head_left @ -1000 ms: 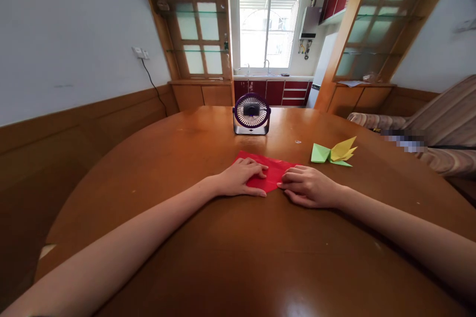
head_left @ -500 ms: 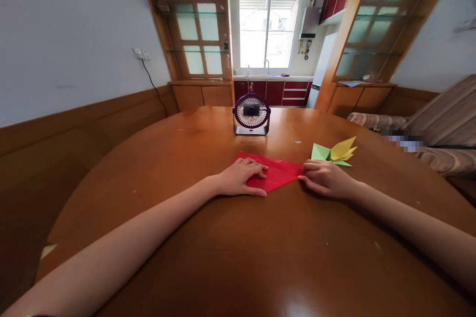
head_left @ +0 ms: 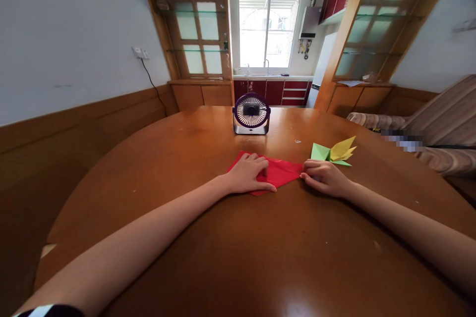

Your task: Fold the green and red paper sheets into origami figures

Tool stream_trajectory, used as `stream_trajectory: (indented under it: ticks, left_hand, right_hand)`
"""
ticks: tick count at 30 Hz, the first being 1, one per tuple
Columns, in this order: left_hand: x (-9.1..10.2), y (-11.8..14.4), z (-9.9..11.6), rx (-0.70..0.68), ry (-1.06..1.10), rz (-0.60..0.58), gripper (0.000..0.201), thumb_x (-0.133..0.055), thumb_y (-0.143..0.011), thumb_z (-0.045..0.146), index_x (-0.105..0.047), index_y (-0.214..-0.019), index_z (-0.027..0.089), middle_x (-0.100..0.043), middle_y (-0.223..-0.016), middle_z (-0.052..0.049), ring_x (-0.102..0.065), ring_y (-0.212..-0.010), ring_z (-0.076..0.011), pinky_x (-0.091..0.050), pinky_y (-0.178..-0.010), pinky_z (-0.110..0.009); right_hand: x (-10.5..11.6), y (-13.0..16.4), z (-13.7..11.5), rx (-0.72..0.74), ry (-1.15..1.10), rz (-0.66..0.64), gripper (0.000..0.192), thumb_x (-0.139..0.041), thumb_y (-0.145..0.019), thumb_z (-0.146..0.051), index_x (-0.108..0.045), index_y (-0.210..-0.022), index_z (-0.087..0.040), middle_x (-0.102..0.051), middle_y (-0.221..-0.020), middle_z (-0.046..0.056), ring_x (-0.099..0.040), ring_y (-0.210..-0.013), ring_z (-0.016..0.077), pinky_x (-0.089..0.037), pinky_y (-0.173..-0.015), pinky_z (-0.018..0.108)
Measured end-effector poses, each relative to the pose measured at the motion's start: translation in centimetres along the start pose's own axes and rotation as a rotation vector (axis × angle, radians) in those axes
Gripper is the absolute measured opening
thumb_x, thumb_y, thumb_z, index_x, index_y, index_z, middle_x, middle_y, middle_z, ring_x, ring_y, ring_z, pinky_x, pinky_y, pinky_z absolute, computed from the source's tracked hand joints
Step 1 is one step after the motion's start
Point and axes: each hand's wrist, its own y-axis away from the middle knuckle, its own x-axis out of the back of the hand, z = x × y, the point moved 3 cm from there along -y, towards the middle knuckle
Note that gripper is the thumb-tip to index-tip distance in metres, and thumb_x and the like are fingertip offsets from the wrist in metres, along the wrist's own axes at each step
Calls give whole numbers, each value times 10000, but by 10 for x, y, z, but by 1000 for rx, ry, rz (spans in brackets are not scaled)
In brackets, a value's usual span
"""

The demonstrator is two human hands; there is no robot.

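A folded sheet of red paper [head_left: 284,172] is lying flat just below the middle of the frame, on the wooden table [head_left: 208,247], its far right corner narrowing to a point. The left hand [head_left: 250,174] is resting over its left part, fingers together and bent, thumb standing well apart from them and reaching along the near edge, so the grip is wide and is bearing down rather than clasping. The right hand [head_left: 325,177], right of centre, is curling its fingers, with thumb and forefinger narrow at the paper's right corner; whether they are pinching it or only pressing beside it, I cannot tell.

For a clean crease, the left hand should be pinning the layers evenly, since any slip there would likely be skewing the fold. The right thumb and fingertips should be bearing firmly right out to the point, where thin layers are probably springing up most easily. The near edge is running obliquely up to the right, so pressure is best following that line.

A green-and-yellow origami piece [head_left: 342,149] is sitting just beyond the right hand, which is partly hiding it, so that wrist should be staying low and clear. A purple desk fan [head_left: 252,110] is standing upright in the upper middle, apart from the paper.
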Motion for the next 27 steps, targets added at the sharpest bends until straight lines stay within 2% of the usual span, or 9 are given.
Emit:
stream_trajectory:
  ticks: [9, 15, 18, 21, 24, 27]
  left_hand:
    - [-12, -27, 3, -18, -116, 104, 554, -503, -803, 742, -519, -827, 188, -644, -853, -30, -573, -848, -220, -318, -869, -371]
    - [-12, -21, 5, 9, -119, 132, 547, -520, -798, 735, -555, -838, 190, -661, -898, -40, -584, -884, -230, -321, -928, -406]
    - [-7, -12, 5, -1, -85, 92, 554, -555, -775, 733, -588, -917, 199, -670, -961, -41, -588, -966, -250, -267, -1035, -471]
    - [-1, -1, 4, -6, -23, 24, 569, -587, -766, 716, -601, -1055, 225, -671, -1088, -47, -573, -1093, -272, -144, -1121, -546]
    - [5, 8, 1, -5, 36, -57, 616, -588, -786, 691, -565, -1217, 251, -627, -1248, -73, -513, -1234, -291, -46, -1142, -593]
    - [6, 16, -3, 4, 86, -133, 735, -577, -776, 713, -492, -1350, 261, -545, -1377, -113, -404, -1351, -318, -10, -1134, -629]
  right_hand:
    - [1, -1, -1, 25, 3, 9, 391, -406, -972, -258, -565, -628, -165, -514, -686, 47, -477, -647, 154, -404, -631, 286]
    - [1, 1, 0, 24, -26, 5, 383, -406, -975, -269, -587, -653, -166, -548, -713, 59, -496, -659, 160, -418, -636, 292]
    - [1, 1, 1, 27, -29, -5, 375, -408, -975, -272, -598, -670, -165, -564, -738, 69, -511, -677, 165, -424, -645, 297]
    - [1, 2, 1, 22, -26, -11, 370, -408, -975, -269, -602, -678, -163, -566, -748, 72, -515, -690, 167, -428, -654, 299]
    - [1, 1, 0, 10, -29, -7, 371, -411, -972, -272, -597, -669, -165, -561, -740, 68, -512, -687, 166, -429, -654, 298]
    - [1, 1, 0, 6, -32, 1, 370, -414, -969, -270, -588, -660, -165, -552, -733, 61, -506, -679, 162, -425, -651, 294]
